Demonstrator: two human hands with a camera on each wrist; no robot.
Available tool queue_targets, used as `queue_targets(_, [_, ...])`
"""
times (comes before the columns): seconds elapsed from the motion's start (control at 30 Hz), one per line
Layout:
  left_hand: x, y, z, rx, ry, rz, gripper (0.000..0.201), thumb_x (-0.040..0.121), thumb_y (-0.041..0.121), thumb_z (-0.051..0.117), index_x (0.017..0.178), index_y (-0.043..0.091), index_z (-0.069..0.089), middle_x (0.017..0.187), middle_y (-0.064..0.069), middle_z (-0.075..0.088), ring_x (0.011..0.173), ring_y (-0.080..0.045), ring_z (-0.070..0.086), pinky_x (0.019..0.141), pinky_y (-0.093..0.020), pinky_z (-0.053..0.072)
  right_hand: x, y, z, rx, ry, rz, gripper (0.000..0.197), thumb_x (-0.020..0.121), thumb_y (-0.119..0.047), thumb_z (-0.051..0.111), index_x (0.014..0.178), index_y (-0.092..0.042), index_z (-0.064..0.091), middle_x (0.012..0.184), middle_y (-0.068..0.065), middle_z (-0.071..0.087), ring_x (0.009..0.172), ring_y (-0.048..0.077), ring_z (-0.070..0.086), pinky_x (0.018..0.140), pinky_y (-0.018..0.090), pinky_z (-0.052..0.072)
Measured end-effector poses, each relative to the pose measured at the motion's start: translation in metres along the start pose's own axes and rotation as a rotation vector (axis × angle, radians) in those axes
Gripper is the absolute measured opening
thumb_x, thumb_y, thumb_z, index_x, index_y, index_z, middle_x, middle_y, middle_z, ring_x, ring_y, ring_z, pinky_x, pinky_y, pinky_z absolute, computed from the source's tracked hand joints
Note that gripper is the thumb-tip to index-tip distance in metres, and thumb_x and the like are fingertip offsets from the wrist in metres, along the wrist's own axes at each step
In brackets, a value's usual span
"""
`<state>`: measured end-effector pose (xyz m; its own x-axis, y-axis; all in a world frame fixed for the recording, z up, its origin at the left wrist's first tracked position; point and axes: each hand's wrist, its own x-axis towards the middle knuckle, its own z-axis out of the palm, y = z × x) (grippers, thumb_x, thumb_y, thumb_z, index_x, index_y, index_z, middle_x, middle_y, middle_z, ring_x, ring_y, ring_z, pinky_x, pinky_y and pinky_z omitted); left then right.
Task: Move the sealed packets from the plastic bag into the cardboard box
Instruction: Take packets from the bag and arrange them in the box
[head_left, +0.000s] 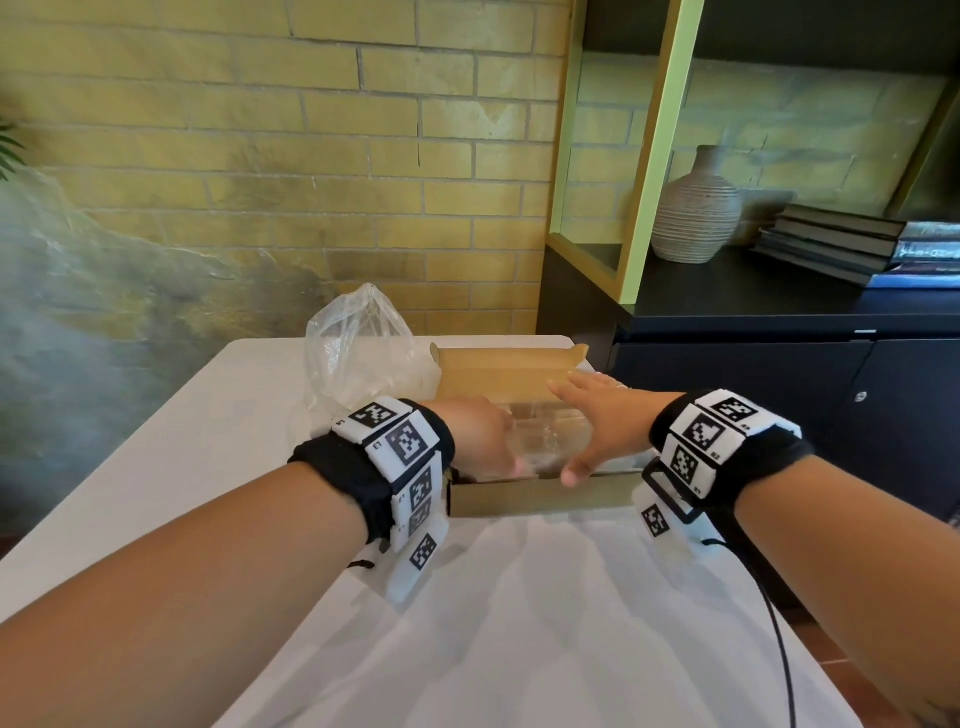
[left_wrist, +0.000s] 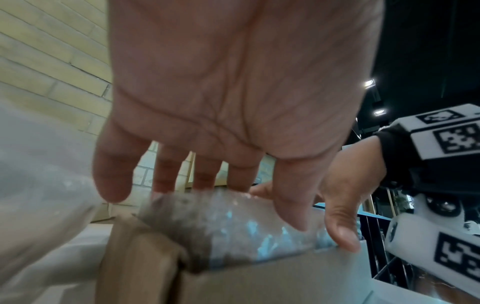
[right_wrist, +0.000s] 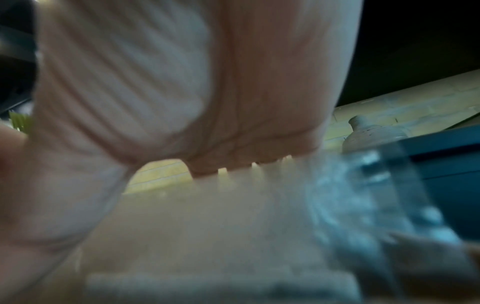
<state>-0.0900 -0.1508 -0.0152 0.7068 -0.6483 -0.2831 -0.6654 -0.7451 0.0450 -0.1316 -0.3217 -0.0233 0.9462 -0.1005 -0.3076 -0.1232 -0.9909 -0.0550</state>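
An open cardboard box (head_left: 519, 500) stands on the white table (head_left: 519, 634), its back flap raised. Clear sealed packets (head_left: 551, 435) lie inside it. My left hand (head_left: 483, 436) hovers over the box's left end, fingers spread and straight, fingertips touching the top packet (left_wrist: 233, 230). My right hand (head_left: 597, 415) lies flat over the packets with straight fingers, thumb near the front wall. The crumpled clear plastic bag (head_left: 358, 348) stands behind and left of the box. The right wrist view is blurred: palm (right_wrist: 182, 92) above shiny packets (right_wrist: 363, 195). Neither hand grips anything.
A black cabinet (head_left: 779, 364) stands close to the table's right side, carrying a ribbed vase (head_left: 696, 208) and stacked books (head_left: 841, 244). A yellow brick wall runs behind the table. The box's near wall (left_wrist: 259, 283) faces me.
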Motion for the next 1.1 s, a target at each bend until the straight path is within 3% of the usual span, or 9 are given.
queue_targets(0.13, [0.003,-0.006,0.001,0.002,-0.002,-0.046,0.058,0.096,0.036,0.043,0.147,0.014,0.027,0.151,-0.008,0.029,0.133,-0.027,0.037,0.104,-0.036,0.036,-0.002,-0.005,-0.001,0.056,-0.073,0.005,0.095,0.078,-0.049,0.067,0.15,-0.023,0.012,0.155,0.001,0.024,0.141,0.022,0.025,0.115,0.037,0.021])
queue_targets(0.33, [0.004,-0.012,0.01,-0.174,0.228,-0.066,0.053,0.089,0.014,0.049,0.14,0.016,0.035,0.143,-0.007,0.032,0.132,-0.03,0.03,0.103,-0.038,0.034,-0.014,-0.005,-0.009,-0.006,0.247,-0.042,0.071,0.079,-0.027,0.071,0.141,-0.022,0.036,0.14,0.001,0.041,0.128,0.022,0.04,0.107,0.036,0.034])
queue_targets(0.4, [-0.001,-0.011,0.011,-0.224,0.402,0.003,0.04,0.085,0.009,0.052,0.124,0.016,0.049,0.127,-0.005,0.042,0.119,-0.024,0.037,0.092,-0.029,0.036,-0.022,-0.007,-0.011,0.025,0.325,-0.084,0.05,0.078,-0.024,0.072,0.123,-0.023,0.051,0.112,-0.004,0.05,0.106,0.016,0.049,0.088,0.027,0.043])
queue_targets(0.47, [-0.006,-0.008,0.013,-0.235,0.481,0.08,0.019,0.084,0.004,0.051,0.098,0.016,0.056,0.105,-0.002,0.048,0.099,-0.02,0.044,0.077,-0.021,0.035,-0.031,-0.012,-0.008,0.029,0.342,-0.149,0.026,0.082,-0.02,0.068,0.104,-0.023,0.056,0.09,-0.008,0.05,0.087,0.013,0.05,0.067,0.016,0.038])
queue_targets(0.53, [-0.01,-0.007,0.016,-0.207,0.435,0.131,0.018,0.085,0.0,0.048,0.08,0.017,0.054,0.086,0.003,0.049,0.084,-0.017,0.047,0.062,-0.017,0.032,-0.038,-0.018,-0.004,-0.012,0.273,-0.202,0.016,0.086,-0.017,0.061,0.102,-0.021,0.061,0.09,-0.007,0.056,0.08,0.009,0.049,0.061,0.01,0.033])
queue_targets(0.67, [-0.009,-0.011,0.021,-0.121,0.364,0.127,0.024,0.082,-0.005,0.045,0.082,0.016,0.057,0.087,0.002,0.052,0.082,-0.018,0.049,0.063,-0.019,0.034,-0.039,-0.019,0.002,-0.077,0.122,-0.162,0.027,0.09,-0.008,0.053,0.112,-0.018,0.065,0.114,-0.002,0.061,0.091,0.006,0.046,0.08,0.015,0.035])
queue_targets(0.87, [-0.012,-0.014,0.019,-0.041,0.455,0.087,0.026,0.084,-0.001,0.047,0.094,0.009,0.068,0.105,-0.005,0.054,0.098,-0.024,0.053,0.073,-0.026,0.04,-0.044,-0.011,0.0,-0.069,0.054,-0.088,0.032,0.09,-0.011,0.05,0.116,-0.02,0.066,0.118,-0.005,0.063,0.103,0.012,0.055,0.092,0.022,0.042])
queue_targets(0.97, [-0.01,-0.007,0.023,-0.071,0.353,0.16,0.02,0.085,0.007,0.049,0.086,0.007,0.069,0.091,-0.006,0.065,0.088,-0.023,0.06,0.068,-0.024,0.045,-0.043,-0.009,0.005,-0.091,0.014,-0.067,0.035,0.09,-0.014,0.05,0.122,-0.021,0.061,0.122,-0.005,0.061,0.107,0.014,0.055,0.088,0.02,0.041])
queue_targets(1.1, [-0.006,-0.005,0.025,-0.102,0.17,0.184,0.018,0.085,0.018,0.053,0.068,0.016,0.057,0.065,0.003,0.05,0.062,-0.014,0.046,0.054,-0.019,0.032,-0.039,-0.008,0.01,-0.119,-0.007,-0.062,0.038,0.09,-0.016,0.049,0.128,-0.021,0.057,0.123,-0.001,0.059,0.109,0.017,0.054,0.092,0.024,0.044])
